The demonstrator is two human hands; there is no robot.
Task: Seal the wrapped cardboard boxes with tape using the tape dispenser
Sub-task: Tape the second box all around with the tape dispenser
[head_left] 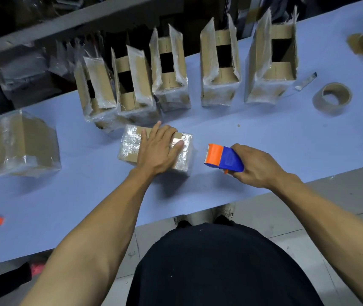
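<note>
Left hand (158,149) lies flat on the wrapped box (132,144) mid-table (264,133), right hand (258,166) grips the tape dispenser (222,157) just beside it. Bare table toward the near edge; open boxes (220,69) line the far edge.

One head-worn view looks steeply down and forward toward twelve o'clock; table (264,133) close below; no second view.

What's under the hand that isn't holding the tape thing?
The left hand lies flat on a small wrapped cardboard box on the blue table. The part of the box top under the palm is hidden.
</note>
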